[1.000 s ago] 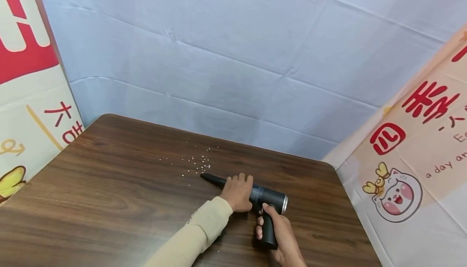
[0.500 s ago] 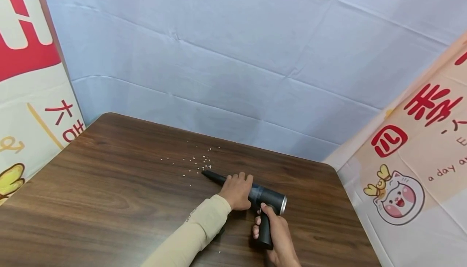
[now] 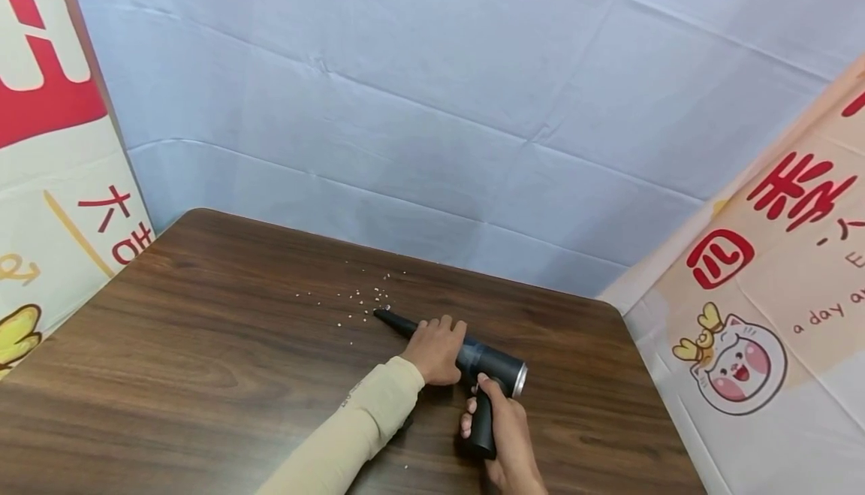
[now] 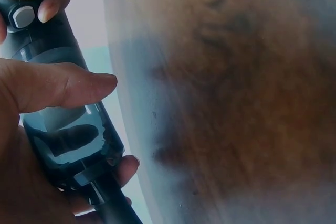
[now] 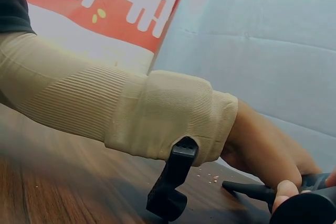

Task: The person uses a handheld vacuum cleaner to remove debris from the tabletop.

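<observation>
A black handheld vacuum cleaner (image 3: 498, 366) is held low over the wooden table, its slim nozzle (image 3: 395, 322) pointing to the far left. My left hand (image 3: 435, 351) grips its front part from above; in the left wrist view, the thumb (image 4: 68, 85) lies across the see-through dust cup (image 4: 63, 135). The handle (image 3: 483, 427) is in my right hand (image 3: 510, 424), with the thumb up near the body. Small pale crumbs (image 3: 360, 302) lie scattered around and beyond the nozzle tip. From the right wrist, the tip (image 5: 231, 185) shows close to the tabletop beside some crumbs.
The brown wooden table (image 3: 203, 345) has rounded far corners. Behind it hangs a pale blue cloth (image 3: 405, 104), and printed banners (image 3: 764, 315) flank both sides. A black bracket (image 5: 173, 182) hangs from the left sleeve. One stray crumb lies near the table's front.
The nozzle tip has edged away from me, in among the crumbs, and fewer show beside it. Both hands shifted slightly forward and left with the vacuum cleaner, keeping their grips.
</observation>
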`<state>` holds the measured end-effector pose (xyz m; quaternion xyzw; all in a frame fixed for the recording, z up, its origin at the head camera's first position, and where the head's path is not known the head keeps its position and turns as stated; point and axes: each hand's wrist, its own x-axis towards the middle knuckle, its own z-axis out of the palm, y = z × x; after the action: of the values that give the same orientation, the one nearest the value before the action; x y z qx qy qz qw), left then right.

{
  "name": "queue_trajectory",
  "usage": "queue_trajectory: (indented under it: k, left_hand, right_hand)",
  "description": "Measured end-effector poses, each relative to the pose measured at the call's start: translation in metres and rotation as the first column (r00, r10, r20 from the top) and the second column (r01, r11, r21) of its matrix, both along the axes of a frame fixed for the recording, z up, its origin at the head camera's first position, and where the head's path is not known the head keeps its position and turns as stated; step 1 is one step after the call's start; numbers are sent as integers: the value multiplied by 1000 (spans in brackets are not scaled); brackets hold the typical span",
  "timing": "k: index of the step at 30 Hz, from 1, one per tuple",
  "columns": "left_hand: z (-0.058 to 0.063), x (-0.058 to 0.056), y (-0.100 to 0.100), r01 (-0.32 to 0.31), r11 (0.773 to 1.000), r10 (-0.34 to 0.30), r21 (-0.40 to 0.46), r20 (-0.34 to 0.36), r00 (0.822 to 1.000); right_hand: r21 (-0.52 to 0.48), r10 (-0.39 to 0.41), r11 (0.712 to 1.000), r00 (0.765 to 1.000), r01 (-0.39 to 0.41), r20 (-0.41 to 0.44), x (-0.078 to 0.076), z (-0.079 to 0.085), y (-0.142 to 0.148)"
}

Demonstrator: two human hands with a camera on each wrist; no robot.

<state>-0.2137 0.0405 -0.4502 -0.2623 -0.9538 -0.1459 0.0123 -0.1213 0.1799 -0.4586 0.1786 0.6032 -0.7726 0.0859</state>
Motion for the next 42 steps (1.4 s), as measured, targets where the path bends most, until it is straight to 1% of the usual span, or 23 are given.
queue_trajectory:
  k: [5, 11, 19, 25, 32, 42]
  left_hand:
    - [0, -3, 0, 8, 1000, -8, 0, 19, 1000]
    - [-2, -6, 3, 12, 1000, -13, 7, 31, 999]
    - [0, -3, 10, 31, 999, -31, 12, 7, 1000]
    - [-1, -3, 14, 40, 999, -40, 1, 16, 999]
    - [-2, -8, 13, 44, 999, -44, -8, 15, 999]
    - [-1, -14, 10, 62, 998, -62, -4, 22, 998]
  right_hand:
    - [15, -24, 1000, 1000, 24, -1, -1, -1, -3]
    - [26, -33, 999, 999, 33, 5, -1, -1, -3]
    - [18, -32, 999, 999, 32, 11, 3, 1, 6]
    - [27, -40, 999, 999, 39, 12, 4, 2, 9]
    - [33, -58, 998, 998, 58, 3, 2, 1, 5]
    - [0, -105, 994, 994, 105, -18, -3, -2, -3]
